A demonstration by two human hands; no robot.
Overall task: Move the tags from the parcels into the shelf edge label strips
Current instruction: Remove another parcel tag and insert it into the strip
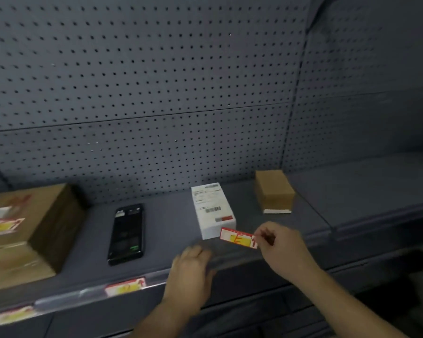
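Hard to read a lot here: the left hand [190, 273] is smeared by motion, back towards us, fingers bent over the shelf's front lip; whether it grips the strip [83, 292] or only rests on it, I cannot tell; its forearm is cut off at the bottom edge. Right hand [282, 242] is clearer, thumb and fingers pinched together on the right end of the tag [237, 238], covering that end. The tag is a thin flat card, red border, yellow centre, a hand-drawn red E and what looks like a 1; it hangs in the air just in front of the white box [213, 211], low over the front of the shelf [169, 225], not in the strip. Its long axis runs left to right, dipping slightly to the right, printed face up towards us, free end pointing left.

White box is smooth card with a printed label and barcode, text too small to read; brown box [274, 191] behind it to the right is plain cardboard, a white edge at its base. On the left a big cardboard parcel [34, 230], cut off by the frame, carries a blurred parcel tag [3, 224]. A glossy black phone [126, 234] lies flat between parcel and white box. The strip is clear glossy plastic along the shelf edge; a second tag [125, 286] sits in it, a third [10, 315] further left, both blurred. Behind it all, grey pegboard [156, 93]
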